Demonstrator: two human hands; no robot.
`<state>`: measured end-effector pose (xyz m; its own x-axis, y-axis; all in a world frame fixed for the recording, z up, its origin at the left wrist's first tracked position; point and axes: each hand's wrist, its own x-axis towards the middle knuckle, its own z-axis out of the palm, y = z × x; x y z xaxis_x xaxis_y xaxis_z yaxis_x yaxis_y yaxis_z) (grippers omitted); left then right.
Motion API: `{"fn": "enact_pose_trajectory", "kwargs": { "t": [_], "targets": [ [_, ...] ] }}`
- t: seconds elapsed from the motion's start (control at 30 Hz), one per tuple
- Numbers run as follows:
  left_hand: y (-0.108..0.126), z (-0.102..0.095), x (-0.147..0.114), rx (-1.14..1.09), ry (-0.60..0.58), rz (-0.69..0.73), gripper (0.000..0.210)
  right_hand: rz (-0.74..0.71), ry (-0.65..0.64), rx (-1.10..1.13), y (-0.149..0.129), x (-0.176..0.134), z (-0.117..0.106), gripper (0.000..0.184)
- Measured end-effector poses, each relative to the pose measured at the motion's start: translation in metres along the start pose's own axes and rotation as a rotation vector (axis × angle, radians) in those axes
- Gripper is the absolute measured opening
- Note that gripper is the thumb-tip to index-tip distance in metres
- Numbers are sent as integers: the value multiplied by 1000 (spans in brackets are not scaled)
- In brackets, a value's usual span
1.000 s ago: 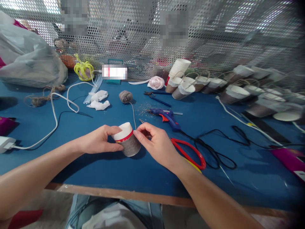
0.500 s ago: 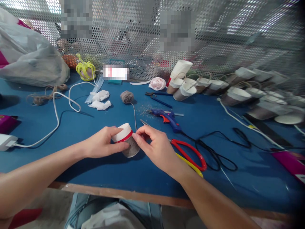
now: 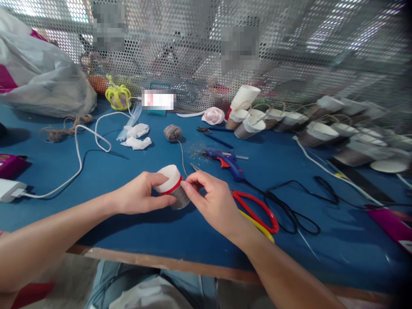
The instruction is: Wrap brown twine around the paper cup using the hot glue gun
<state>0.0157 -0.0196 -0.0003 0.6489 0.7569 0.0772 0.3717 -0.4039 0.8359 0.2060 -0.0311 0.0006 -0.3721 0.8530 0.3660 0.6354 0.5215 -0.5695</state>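
Observation:
My left hand [image 3: 138, 194] grips a paper cup [image 3: 182, 198], fingers inside the mouth and thumb along the outside. The cup tilts with its white rim up; a red band circles it below the rim, and grey yarn covers the lower wall. Closed in a pinch, my right hand [image 3: 212, 197] touches the cup's right side at the red band. Grey yarn [image 3: 183, 156] runs from a small yarn ball [image 3: 173, 133] to the pinching fingertips, where its end is hidden. Behind my right hand lie scissors [image 3: 255, 210] with red and yellow handles, mostly covered.
A blue glue gun [image 3: 225, 161] lies beyond my right hand, its black cord [image 3: 289, 206] trailing right. Pliers [image 3: 215, 133] and a pink ribbon roll [image 3: 213, 116] are farther back. Several wrapped cups [image 3: 318, 133] stand at the right. White tissue [image 3: 137, 137] and a white cable [image 3: 79, 150] lie left.
The cup has turned slightly in my left hand, showing more of its inside, and has lifted a little. My right hand keeps its pinch at the band. The view has shifted slightly.

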Motion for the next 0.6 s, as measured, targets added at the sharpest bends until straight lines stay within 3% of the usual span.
{"fn": "enact_pose_trajectory", "kwargs": {
  "t": [0.4,0.5,0.6],
  "targets": [
    [0,5,0,-68,99,-52,20,-6,23,-52,-1,0,-2,17],
    [-1,2,1,-63,175,-71,23,43,-32,-54,-2,1,-7,16],
    [-3,-1,3,-51,253,-78,25,156,-169,-52,-7,2,-14,20]
  ]
}}
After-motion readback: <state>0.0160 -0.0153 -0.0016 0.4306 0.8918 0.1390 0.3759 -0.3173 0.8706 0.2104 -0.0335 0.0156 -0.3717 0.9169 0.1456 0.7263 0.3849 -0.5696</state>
